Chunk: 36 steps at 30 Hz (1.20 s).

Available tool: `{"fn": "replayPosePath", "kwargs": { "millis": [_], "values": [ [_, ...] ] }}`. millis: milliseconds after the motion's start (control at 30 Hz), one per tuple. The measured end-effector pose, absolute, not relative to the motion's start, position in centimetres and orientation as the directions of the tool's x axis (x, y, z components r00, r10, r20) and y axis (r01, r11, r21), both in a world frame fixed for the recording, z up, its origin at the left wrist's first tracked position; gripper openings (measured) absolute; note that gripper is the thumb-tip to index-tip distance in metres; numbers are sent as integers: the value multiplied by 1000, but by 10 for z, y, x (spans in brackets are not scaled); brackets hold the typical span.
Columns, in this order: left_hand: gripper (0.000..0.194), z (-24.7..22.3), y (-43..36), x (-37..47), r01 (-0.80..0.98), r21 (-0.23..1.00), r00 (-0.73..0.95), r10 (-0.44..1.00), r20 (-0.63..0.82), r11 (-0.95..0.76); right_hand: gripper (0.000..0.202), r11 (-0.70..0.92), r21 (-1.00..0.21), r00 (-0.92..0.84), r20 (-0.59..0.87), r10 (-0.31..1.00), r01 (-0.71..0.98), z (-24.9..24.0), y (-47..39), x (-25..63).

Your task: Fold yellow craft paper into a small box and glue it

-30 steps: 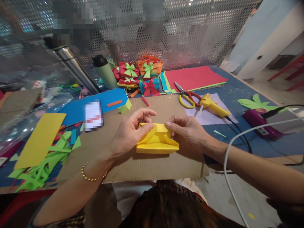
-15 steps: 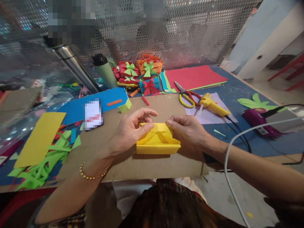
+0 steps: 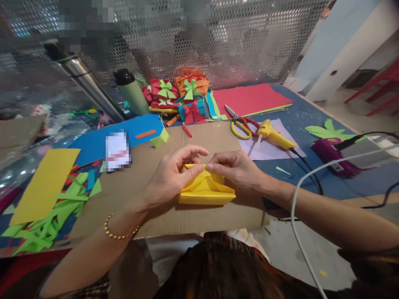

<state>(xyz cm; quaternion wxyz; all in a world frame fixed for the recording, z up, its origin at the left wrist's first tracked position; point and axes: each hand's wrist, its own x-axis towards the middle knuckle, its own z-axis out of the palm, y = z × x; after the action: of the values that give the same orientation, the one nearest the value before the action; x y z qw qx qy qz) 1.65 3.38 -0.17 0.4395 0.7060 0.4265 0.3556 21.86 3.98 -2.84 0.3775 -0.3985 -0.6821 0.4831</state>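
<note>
A folded yellow paper box [image 3: 207, 197] sits over the cardboard sheet [image 3: 149, 220], its near wall standing and its far side pinched between my hands. My left hand [image 3: 174, 172] grips the far left edge, thumb on the inner face and fingers curled behind it. Close beside that thumb, my right hand [image 3: 238, 170] pinches the far edge from the right. The fingertips behind the paper are partly hidden.
Scissors [image 3: 241, 124] and a yellow glue gun [image 3: 276, 135] lie right of the cardboard. Decorated paper boxes [image 3: 191, 109] and red paper sheets [image 3: 249, 99] are behind. Green paper scraps [image 3: 59, 216] and a phone [image 3: 117, 151] lie left. A white cable [image 3: 294, 211] crosses near my right forearm.
My right hand has slid left along the far edge, so the two thumbs are now nearly together. The view has shifted slightly, moving the table items left.
</note>
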Motion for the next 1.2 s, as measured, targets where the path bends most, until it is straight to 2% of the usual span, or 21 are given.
{"fn": "replayPosePath", "kwargs": {
  "millis": [300,467,667,800,933,1067,1200],
  "values": [
    [26,2,36,17,250,957,437,899,24,-147,38,292,-910,-407,157,900,295,-28,41,223],
    [22,2,39,17,376,917,460,886,-58,-135,46,310,-898,-426,159,891,312,-32,40,220],
    [16,6,35,18,440,888,445,891,-87,-132,56,360,-864,-463,174,869,352,-27,34,218],
    [17,7,38,16,414,905,441,892,-101,-102,53,260,-917,-441,107,891,303,-28,36,220],
    [19,7,45,13,395,915,394,915,-89,-81,57,111,-977,-327,46,944,182,-27,44,228],
    [20,8,47,11,405,911,380,920,-95,-73,68,112,-958,-316,24,948,262,-24,51,234],
    [21,7,47,10,421,903,385,918,-94,-84,62,126,-932,-373,-10,928,340,-27,50,232]
  ]
}}
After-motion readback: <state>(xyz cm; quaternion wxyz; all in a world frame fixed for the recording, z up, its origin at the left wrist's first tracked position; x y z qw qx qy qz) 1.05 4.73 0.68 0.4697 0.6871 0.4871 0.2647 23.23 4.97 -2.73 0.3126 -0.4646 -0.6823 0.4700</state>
